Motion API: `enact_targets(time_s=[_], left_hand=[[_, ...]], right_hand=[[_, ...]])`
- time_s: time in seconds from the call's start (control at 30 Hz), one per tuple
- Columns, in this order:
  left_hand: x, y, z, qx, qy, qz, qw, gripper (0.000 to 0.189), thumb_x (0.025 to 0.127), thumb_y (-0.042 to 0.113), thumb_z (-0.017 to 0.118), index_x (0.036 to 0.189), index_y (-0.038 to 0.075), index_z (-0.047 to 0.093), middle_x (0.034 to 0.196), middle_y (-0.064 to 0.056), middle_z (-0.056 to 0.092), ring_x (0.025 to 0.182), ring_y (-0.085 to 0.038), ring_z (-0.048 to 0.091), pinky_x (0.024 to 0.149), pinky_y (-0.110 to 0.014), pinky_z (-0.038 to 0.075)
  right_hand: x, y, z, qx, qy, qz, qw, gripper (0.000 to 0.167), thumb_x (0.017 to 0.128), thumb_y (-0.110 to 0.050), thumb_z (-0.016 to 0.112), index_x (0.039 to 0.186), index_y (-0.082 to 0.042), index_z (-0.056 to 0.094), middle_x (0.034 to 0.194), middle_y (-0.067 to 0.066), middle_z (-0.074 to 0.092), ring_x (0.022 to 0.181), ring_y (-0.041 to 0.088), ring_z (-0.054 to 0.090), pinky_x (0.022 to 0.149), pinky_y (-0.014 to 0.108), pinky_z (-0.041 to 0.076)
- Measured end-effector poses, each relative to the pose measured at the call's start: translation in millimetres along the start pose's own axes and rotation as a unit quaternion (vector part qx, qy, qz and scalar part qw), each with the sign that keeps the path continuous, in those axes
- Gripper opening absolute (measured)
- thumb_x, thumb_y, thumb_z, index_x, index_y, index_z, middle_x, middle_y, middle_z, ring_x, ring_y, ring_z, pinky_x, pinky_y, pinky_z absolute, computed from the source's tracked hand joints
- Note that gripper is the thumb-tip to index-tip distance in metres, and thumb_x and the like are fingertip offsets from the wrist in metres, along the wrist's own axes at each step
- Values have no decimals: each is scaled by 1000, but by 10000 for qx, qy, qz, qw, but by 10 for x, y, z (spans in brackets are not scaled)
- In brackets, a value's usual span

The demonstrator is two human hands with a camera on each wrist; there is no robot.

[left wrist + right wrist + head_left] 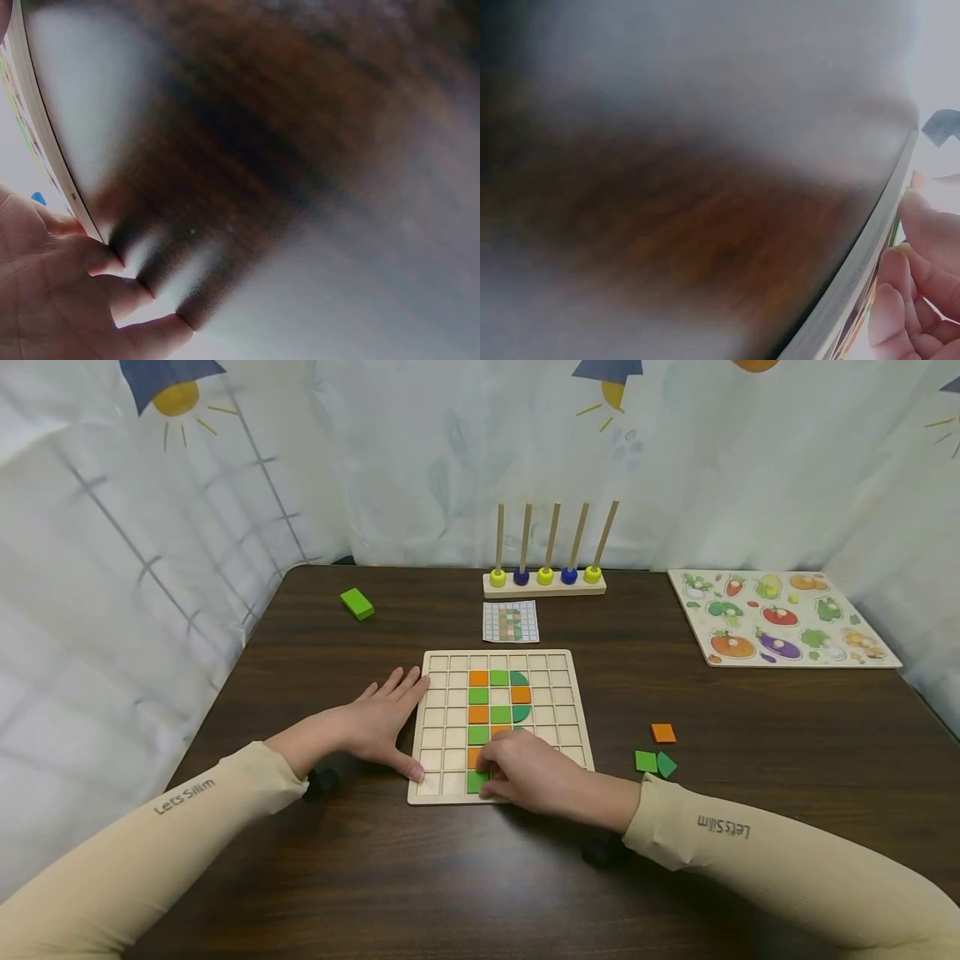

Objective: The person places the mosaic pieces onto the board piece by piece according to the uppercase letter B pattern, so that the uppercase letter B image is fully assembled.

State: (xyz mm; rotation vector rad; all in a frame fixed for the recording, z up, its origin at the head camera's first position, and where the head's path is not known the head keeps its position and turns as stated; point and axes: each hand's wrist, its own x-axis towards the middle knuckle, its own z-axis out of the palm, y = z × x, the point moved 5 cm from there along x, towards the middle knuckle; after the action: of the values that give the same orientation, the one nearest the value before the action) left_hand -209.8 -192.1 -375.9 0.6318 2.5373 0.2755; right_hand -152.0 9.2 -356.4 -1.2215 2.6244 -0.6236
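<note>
A wooden grid board (433, 714) lies on the table, with orange, green and dark green tiles set in its middle columns. My left hand (378, 722) rests at its left edge, fingers spread and thumb on the near left corner. In the left wrist view the left fingers (154, 337) reach down to the table beside the board's side. My right hand (536, 772) is over the near rows, thumb and fingers curled at a green square tile (476, 782) in the bottom row. It hides part of the tiles behind it. The right wrist view shows those curled fingers (930, 232) right over the board's edge.
Right of the board lie an orange tile (663, 732), a green square (645, 762) and a dark green piece (666, 765). Behind it are a pattern card (491, 622) and a peg stand (543, 587) with rings. A vegetable puzzle (757, 597) lies far right, a green block (357, 603) far left.
</note>
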Motion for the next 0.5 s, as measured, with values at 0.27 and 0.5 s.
enact_targets(time_s=[0.27,0.5], left_hand=[[-8,-11,11,-30,-21,4,10000,141,73,69,82,164,1,-3,171,-24,-8,158,-47,-6,121,-71,8],[-1,-7,6,-24,-5,20,10000,142,73,69,81,164,1,-3,171,-24,-8,158,-47,-6,121,-71,8]], right_hand=[[-120,85,-123,141,176,-169,9996,15,88,-18,82,97,-7,78,90,1,73,77,9,58,72,21,50],[-414,516,-440,151,388,262,9988,16,90,-15,79,104,-8,78,94,0,73,78,8,58,69,23,53]])
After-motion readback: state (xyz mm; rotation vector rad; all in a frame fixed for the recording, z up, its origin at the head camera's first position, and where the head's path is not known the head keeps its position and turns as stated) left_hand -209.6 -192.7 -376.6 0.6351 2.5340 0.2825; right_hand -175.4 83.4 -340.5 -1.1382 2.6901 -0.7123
